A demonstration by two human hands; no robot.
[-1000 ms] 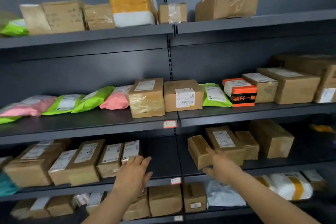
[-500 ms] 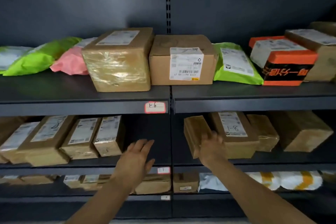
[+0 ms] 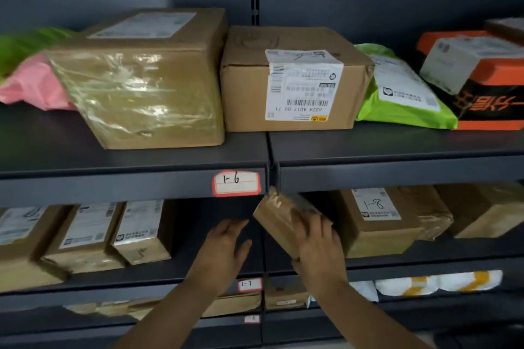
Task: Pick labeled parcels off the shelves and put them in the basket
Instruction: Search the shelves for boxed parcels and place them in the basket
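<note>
My right hand [image 3: 317, 241] grips a small brown taped parcel [image 3: 276, 214], which is tilted and partly out over the front of the lower right shelf [image 3: 425, 259]. The fingers lie over its face and the thumb is under its lower edge. My left hand [image 3: 226, 249] hovers open just left of the parcel, fingers spread, touching nothing. Beside the parcel stands a brown box marked 1-8 [image 3: 377, 221]. No basket is in view.
The upper shelf [image 3: 170, 173] holds a tape-wrapped box [image 3: 147, 85], a labelled carton [image 3: 295, 79], green mailer [image 3: 397, 93], an orange-black box [image 3: 482, 79] and a pink bag [image 3: 31, 85]. Three labelled boxes [image 3: 93, 232] lean at lower left. Tags read 1-6 [image 3: 236, 183] and 1-7 [image 3: 249, 284].
The view has moved closer to the shelves. My right hand has taken hold of the small brown parcel and tipped it outward to the left. My left hand rose toward it.
</note>
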